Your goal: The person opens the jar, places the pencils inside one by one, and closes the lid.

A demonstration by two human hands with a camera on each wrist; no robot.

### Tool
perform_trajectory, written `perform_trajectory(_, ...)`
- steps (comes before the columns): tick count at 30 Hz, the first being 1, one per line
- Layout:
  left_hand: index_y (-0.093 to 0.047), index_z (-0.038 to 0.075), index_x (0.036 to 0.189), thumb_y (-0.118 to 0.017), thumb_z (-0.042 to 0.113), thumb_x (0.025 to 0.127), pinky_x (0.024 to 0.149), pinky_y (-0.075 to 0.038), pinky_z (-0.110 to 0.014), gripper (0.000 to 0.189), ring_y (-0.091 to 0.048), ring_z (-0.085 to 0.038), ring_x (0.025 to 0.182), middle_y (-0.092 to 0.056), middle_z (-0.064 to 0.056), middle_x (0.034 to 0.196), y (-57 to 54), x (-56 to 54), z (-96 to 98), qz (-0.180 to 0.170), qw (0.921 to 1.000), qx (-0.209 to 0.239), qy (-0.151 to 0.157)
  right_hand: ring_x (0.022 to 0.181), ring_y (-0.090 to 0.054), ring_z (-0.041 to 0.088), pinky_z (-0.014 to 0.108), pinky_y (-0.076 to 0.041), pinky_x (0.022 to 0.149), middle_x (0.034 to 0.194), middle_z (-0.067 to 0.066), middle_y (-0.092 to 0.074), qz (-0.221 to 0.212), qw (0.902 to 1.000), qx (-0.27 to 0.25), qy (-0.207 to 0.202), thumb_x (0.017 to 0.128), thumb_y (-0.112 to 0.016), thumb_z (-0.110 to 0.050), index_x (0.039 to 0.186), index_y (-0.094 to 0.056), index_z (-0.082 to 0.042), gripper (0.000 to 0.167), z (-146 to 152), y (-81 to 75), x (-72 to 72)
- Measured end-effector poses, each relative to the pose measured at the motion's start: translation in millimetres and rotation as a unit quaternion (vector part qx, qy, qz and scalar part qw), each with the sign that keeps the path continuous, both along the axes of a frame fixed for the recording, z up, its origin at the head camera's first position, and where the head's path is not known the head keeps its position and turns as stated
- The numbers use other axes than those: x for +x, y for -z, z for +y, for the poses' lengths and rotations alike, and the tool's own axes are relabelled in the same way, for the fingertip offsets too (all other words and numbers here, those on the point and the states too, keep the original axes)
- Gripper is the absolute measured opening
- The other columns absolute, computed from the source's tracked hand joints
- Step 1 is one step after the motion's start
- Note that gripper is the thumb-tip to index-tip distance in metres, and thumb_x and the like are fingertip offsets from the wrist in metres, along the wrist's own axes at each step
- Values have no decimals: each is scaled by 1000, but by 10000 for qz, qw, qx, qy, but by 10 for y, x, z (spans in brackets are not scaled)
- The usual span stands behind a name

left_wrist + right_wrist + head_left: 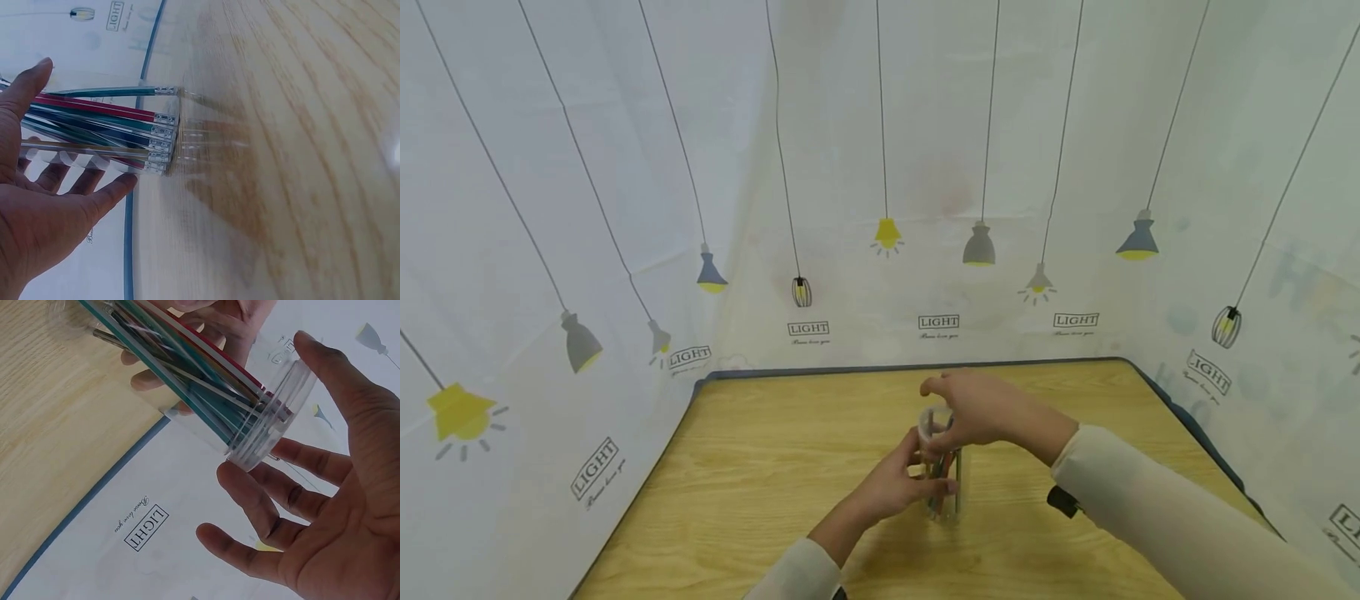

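Note:
A clear plastic jar (964, 492) stands nearly upright at the front middle of the table, its base right at the wood. Inside are several pencils (119, 119) in green, red and dark blue, their silver eraser ends down. My left hand (891, 483) holds the jar's side, thumb on one side and fingers around the other. At the top is a clear ridged lid (275, 419). Around it my right hand (988, 408) spreads its thumb and fingers, with a fingertip right at the lid's edge in the right wrist view.
The wood-grain tabletop (760, 467) has a dark blue edge (880, 367) along the back and right. White sheets (850, 125) printed with hanging lamps rise behind it and on both sides. The tabletop reflects the jar and hand.

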State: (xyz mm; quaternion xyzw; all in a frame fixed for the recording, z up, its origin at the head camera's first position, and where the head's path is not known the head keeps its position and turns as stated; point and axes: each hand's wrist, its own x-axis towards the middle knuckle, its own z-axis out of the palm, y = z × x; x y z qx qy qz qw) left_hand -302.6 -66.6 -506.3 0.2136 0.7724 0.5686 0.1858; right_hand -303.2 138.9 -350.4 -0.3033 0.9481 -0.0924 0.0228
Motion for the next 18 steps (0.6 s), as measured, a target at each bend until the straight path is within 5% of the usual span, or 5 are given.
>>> perform_trajectory(13, -32, 41, 169, -88, 44, 96, 124, -40, -74, 93, -43, -44, 160, -45, -2, 175, -36, -64, -25, 332, 9985, -417, -141, 78, -65, 15, 45, -62, 73, 118, 9, -72, 665, 9977, 81, 42, 93, -84, -61, 144, -68, -13, 73, -8, 192, -28)
perform_trajectory(18, -17, 48, 172, -88, 52, 94, 123, -37, -79, 106, -31, -45, 167, -31, -8, 181, -16, -39, -144, 290, 9980, -565, -18, 89, -76, 27, 49, -63, 71, 138, 21, -71, 587, 9980, 77, 205, 99, -66, -77, 161, -55, -14, 89, 35, 269, -15)
